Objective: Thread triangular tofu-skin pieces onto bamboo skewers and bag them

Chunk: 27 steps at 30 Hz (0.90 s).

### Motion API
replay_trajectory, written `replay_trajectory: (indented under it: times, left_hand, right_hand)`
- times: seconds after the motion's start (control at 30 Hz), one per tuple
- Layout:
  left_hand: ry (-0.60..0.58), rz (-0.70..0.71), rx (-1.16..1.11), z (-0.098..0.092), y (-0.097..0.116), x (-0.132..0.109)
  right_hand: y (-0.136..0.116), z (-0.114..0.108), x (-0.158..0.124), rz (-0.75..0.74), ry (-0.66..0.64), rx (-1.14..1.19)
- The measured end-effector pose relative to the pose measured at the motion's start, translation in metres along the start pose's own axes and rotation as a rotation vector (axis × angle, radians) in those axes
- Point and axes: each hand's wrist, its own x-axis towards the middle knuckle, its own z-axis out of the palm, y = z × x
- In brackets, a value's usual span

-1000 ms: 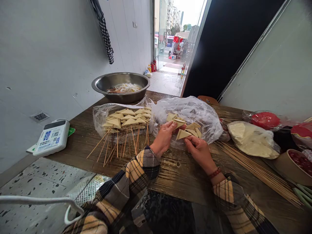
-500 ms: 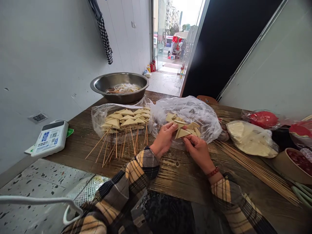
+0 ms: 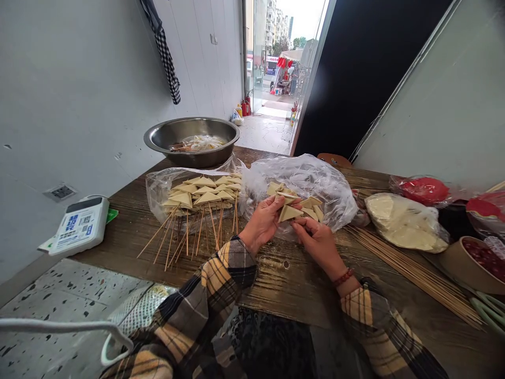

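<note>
My left hand (image 3: 263, 222) is closed, pinching a pale beige folded tofu-skin triangle (image 3: 290, 212) between thumb and fingers. Just to the right, my right hand (image 3: 317, 241) has its thumb and index finger pressed together near the triangle's lower edge; what they pinch is too small to make out. Behind both hands, more loose folded triangles (image 3: 311, 202) lie on a clear plastic bag (image 3: 323, 176). At the left, several bamboo skewers threaded with triangles (image 3: 207, 197) rest in rows on another clear bag (image 3: 158, 192), their bare sticks pointing towards me.
A steel basin (image 3: 193, 158) with skewers and plastic inside stands at the table's back left. Bare bamboo skewers (image 3: 418, 276) lie at the right, beside a bag of pale sheets (image 3: 402, 221) and a tub of red food (image 3: 469, 268). A white device (image 3: 81, 226) sits at the left edge.
My right fingers have drawn slightly down and left along the triangle's lower edge. The triangle in my left hand has shifted a little to the left and shows more of its face.
</note>
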Motion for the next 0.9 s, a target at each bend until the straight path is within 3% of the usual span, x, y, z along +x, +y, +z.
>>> replay_trajectory:
  times: [0.2, 0.57, 0.9]
  left_hand:
    - [0.107, 0.073, 0.009, -0.005, 0.013, 0.0]
    - [0.104, 0.091, 0.04, 0.002, 0.005, -0.001]
    - [0.028, 0.024, 0.043, 0.009, -0.011, -0.003]
  right_hand:
    - [0.0, 0.0, -0.001, -0.017, -0.035, 0.001]
    - [0.005, 0.002, -0.002, -0.049, 0.031, -0.015]
    - [-0.001, 0.0, 0.003, -0.04, 0.045, -0.052]
